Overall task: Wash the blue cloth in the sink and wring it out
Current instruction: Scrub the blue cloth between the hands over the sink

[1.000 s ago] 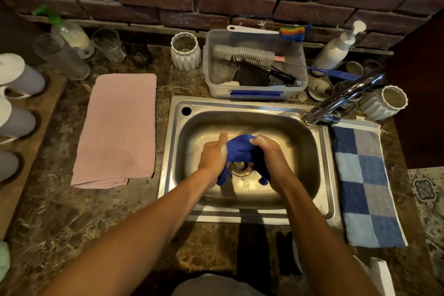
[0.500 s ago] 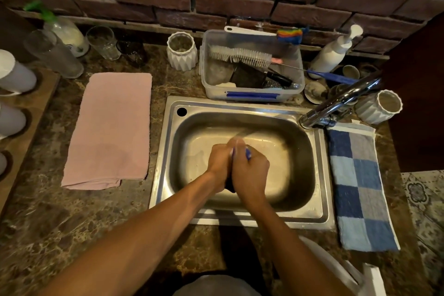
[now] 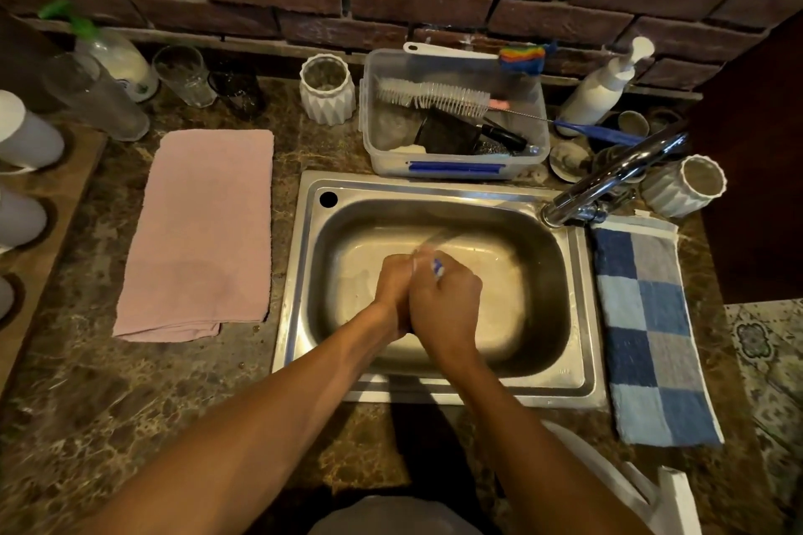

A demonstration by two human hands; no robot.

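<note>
- Far to the left of both hands, white cups (image 3: pixel 24 130) sit in holes of a wooden board at the counter's edge.
- Behind them and to the left stand a clear bottle with a green top (image 3: pixel 111 56) and some drinking glasses (image 3: pixel 184 76), against the brick wall.
- A folded pink towel (image 3: pixel 200 230) lies flat on the marble counter, well to the left of the left hand and just beside the sink's rim.
- The steel sink (image 3: pixel 304 274) surrounds both hands, which meet above its basin.
- The left hand (image 3: pixel 393 289) is curled into a fist, pressed against the right hand; its fingers close round the bunched cloth.
- The blue cloth (image 3: pixel 438 267) is squeezed between the two fists over the basin; only a small blue tip shows at the top.
- The right hand (image 3: pixel 447 300) is likewise clenched on the cloth, knuckles up.
- Beyond the hands, a clear plastic tub (image 3: pixel 456 167) holds a white bottle brush (image 3: pixel 430 98) and dark utensils.
- Up and to the right, the chrome tap (image 3: pixel 617 178) reaches over the sink's corner, with a white pump bottle (image 3: pixel 599 89) behind it.
- Right of the right hand, a blue checked towel (image 3: pixel 647 330) lies along the sink's edge.
</note>
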